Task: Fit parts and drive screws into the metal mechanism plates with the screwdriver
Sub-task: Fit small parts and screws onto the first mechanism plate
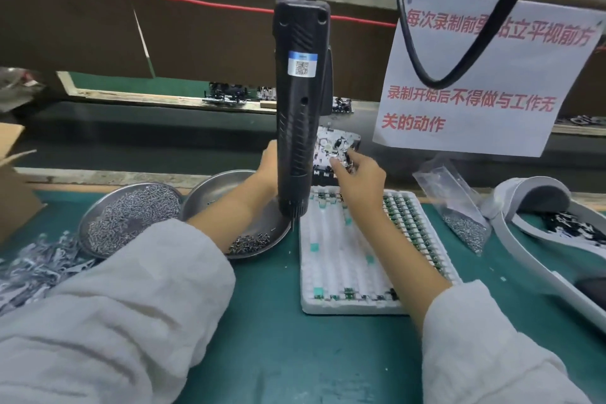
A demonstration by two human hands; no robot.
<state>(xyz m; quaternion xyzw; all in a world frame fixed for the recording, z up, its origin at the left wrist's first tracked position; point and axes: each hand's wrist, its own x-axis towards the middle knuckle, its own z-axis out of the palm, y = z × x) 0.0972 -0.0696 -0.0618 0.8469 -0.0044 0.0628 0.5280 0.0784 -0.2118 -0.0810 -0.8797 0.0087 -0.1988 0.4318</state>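
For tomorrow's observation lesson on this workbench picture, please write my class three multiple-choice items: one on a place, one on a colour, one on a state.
1. Where does the round steel dish heaped with silver screws lie?
A. left of the white foam tray
B. right of the clear plastic bag
C. on the white paper sign

2. What colour is the mat covering the bench?
A. red
B. green
C. yellow

3. What state is the black electric screwdriver in?
A. lying flat on the mat
B. gripped by the right hand
C. hanging upright, held by neither hand

Answers: 1 A, the dish sits well to the left of the white foam tray. 2 B, the mat is teal green. 3 C, it hangs from above while the right hand and left hand reach the metal mechanism plate behind it.
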